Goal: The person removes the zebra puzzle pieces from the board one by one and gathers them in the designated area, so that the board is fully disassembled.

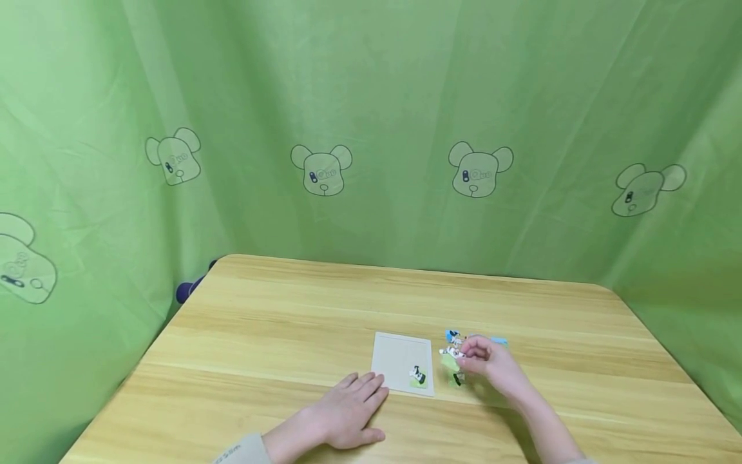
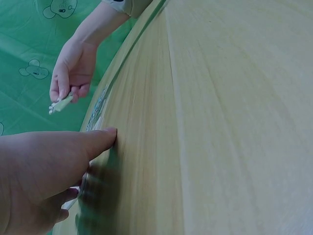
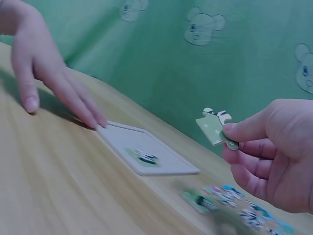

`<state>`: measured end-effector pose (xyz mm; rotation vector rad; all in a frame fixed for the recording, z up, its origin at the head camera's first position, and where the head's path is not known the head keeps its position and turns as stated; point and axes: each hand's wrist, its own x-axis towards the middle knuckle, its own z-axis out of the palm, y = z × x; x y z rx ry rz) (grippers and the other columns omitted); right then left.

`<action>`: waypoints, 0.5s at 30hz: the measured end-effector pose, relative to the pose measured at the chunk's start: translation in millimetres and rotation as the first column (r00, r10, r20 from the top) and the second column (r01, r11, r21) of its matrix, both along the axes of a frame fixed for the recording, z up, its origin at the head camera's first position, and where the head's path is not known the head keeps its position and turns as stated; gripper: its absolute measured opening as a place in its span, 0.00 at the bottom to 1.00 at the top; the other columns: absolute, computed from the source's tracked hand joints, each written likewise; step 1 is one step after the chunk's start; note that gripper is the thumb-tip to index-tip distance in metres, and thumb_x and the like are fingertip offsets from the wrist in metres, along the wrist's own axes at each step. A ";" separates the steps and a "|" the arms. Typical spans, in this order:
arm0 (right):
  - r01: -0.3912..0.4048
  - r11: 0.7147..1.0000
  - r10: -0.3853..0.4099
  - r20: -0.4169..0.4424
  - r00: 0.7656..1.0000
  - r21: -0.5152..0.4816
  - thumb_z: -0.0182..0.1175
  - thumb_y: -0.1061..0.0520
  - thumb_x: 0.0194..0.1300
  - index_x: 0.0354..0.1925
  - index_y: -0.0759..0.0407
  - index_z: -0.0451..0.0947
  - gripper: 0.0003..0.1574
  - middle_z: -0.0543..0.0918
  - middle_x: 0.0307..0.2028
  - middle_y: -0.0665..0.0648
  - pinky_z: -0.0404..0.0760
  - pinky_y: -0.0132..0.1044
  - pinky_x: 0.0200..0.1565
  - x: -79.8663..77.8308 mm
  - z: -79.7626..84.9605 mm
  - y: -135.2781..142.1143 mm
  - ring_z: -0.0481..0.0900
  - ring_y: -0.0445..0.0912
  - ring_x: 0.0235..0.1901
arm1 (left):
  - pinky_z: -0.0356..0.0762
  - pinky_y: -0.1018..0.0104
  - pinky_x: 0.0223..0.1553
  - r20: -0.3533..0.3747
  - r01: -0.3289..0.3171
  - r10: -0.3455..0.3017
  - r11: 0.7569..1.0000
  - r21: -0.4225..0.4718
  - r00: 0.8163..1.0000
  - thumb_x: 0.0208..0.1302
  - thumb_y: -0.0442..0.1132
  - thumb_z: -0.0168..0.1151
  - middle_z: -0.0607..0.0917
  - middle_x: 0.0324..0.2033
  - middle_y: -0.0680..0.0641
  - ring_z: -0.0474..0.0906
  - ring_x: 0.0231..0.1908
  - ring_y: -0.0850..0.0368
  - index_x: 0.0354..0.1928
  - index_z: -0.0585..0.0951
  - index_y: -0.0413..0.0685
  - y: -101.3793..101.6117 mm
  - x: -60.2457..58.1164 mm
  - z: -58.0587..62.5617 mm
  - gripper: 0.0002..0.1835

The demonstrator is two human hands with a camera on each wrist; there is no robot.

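My right hand (image 1: 491, 365) pinches a green and white jigsaw puzzle piece (image 3: 213, 126) between thumb and fingers, lifted above the table. Below it lie several loose puzzle pieces (image 3: 249, 215) with blue, green and black-and-white print, partly hidden by the hand in the head view. To their left is a pale square puzzle tray (image 1: 400, 354) with a raised rim. One puzzle piece (image 1: 418, 376), green with a black-and-white figure, lies in its near right corner. My left hand (image 1: 352, 412) rests with straight fingers, its fingertips at the tray's near left corner.
The light wooden table (image 1: 278, 322) spreads out on all sides of the tray. A green curtain (image 1: 400, 84) printed with bear heads hangs behind and beside it. Something dark purple (image 1: 185, 291) shows past the table's far left edge.
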<state>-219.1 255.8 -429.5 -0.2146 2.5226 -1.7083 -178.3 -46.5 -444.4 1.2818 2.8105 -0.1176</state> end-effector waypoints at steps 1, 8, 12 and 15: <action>0.009 1.000 -0.009 0.002 1.000 0.002 0.64 0.65 0.54 0.39 0.71 0.71 0.16 0.76 0.30 0.57 0.79 0.32 0.36 0.8 0.4 3.8 0.75 0.43 0.31 | 0.54 0.57 0.66 0.003 -0.001 0.001 1.000 0.000 1.000 0.64 0.65 0.42 0.58 0.68 0.46 0.53 0.67 0.53 0.68 0.61 0.48 0.0 0.0 0.2 0.38; 0.031 0.999 -0.032 0.035 0.999 0.041 0.64 0.64 0.53 0.40 0.73 0.71 0.18 0.77 0.29 0.57 0.80 0.32 0.33 8.6 -0.1 25.1 0.75 0.42 0.29 | 0.54 0.57 0.66 0.010 0.001 -0.001 1.000 0.006 1.000 0.64 0.65 0.43 0.58 0.68 0.46 0.53 0.67 0.53 0.68 0.61 0.48 -0.6 0.5 1.2 0.38; -0.006 0.995 -0.001 0.063 0.998 0.097 0.63 0.65 0.53 0.41 0.74 0.72 0.17 0.78 0.28 0.57 0.78 0.32 0.27 12.3 -4.5 35.9 0.74 0.42 0.25 | 0.54 0.57 0.66 0.018 -0.001 0.001 1.000 0.014 1.000 0.64 0.65 0.42 0.58 0.69 0.46 0.53 0.68 0.53 0.69 0.61 0.48 -1.2 0.8 1.0 0.38; -0.043 0.987 0.033 0.068 0.997 0.156 0.62 0.65 0.54 0.41 0.74 0.72 0.16 0.78 0.26 0.56 0.77 0.30 0.25 14.4 -8.8 43.1 0.75 0.43 0.23 | 0.54 0.57 0.66 0.021 -0.003 0.002 1.000 0.019 1.000 0.64 0.65 0.42 0.58 0.69 0.45 0.52 0.68 0.53 0.69 0.61 0.47 -1.5 0.9 0.3 0.38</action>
